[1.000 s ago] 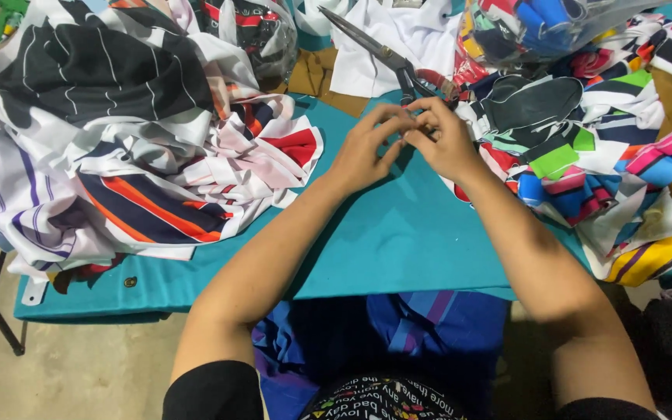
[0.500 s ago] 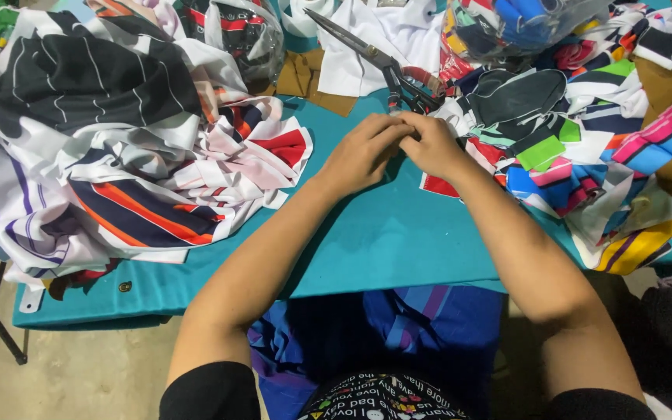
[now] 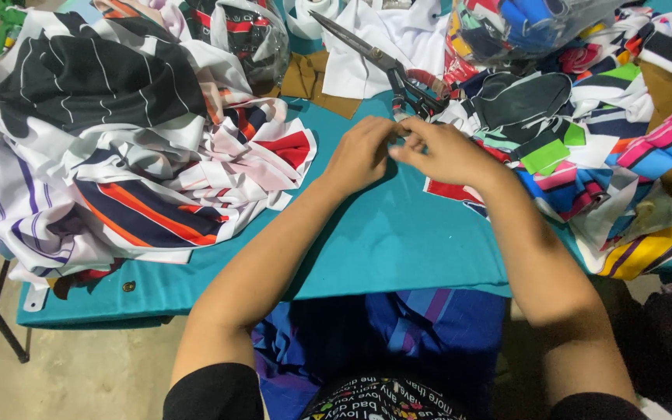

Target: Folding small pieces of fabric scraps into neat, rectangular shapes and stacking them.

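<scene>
On the table, both hands meet mid-surface — a heap of fabric to their left, another pile right, scissors just behind.

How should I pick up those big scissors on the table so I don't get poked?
Probably by the dark loop handles of the scissors, coming from the near side, beside the person's hands. The loops lie toward the left hand and right hand, while the long closed blades point up-left, away from them, over the white cloth.

Even overhead light, slight blur
</scene>
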